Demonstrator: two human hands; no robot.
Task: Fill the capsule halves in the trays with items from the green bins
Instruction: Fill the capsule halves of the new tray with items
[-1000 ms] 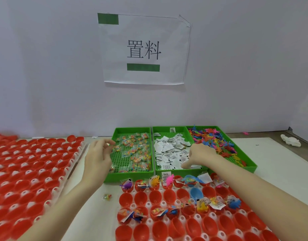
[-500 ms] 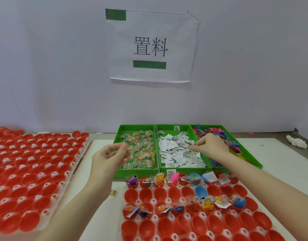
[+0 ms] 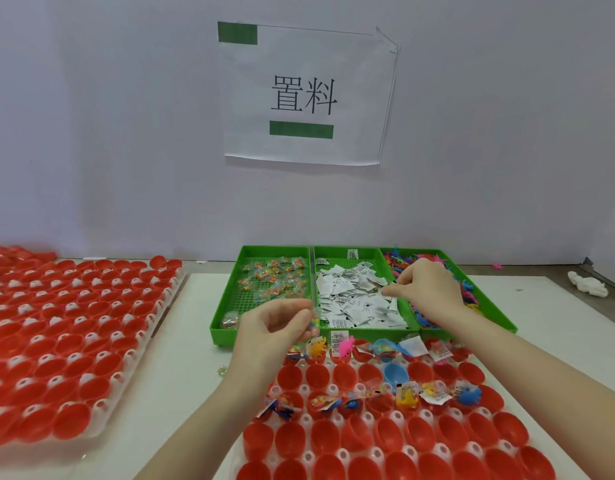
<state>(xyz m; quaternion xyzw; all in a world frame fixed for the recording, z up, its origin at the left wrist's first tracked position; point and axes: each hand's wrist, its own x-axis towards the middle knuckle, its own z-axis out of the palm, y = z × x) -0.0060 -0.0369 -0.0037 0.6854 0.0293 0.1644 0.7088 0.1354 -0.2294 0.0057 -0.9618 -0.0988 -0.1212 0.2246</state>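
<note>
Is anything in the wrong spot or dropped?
Yes. One small candy packet lies loose on the white mat, outside the bins and trays. One blue capsule half sits among all the red ones.

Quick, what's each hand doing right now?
Left hand: pinching a small candy packet.
Right hand: pinching a paper slip over the middle bin.

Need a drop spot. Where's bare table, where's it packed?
Free: white mat between left tray and bins; mat right of bins. Packed: near tray tight against bins, both hands above.
</note>
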